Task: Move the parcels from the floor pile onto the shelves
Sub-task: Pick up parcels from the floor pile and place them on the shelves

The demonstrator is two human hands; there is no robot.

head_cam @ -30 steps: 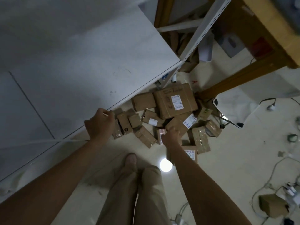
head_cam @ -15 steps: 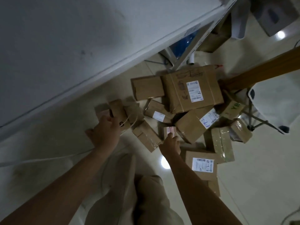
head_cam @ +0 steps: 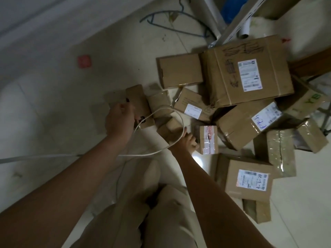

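Green letters "YB" stand on the carton at the far right. The white label on the taped parcel next to it bears blue handwriting I take as "47". Labels on the big carton and the nearest box carry print too fine for me.

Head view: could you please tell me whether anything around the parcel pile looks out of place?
Yes: a white cable loops over the small parcels and crosses the right hand, so it could snag a lift. A blue hanger also lies loose nearby.

blue hanger and red square on pale floor.
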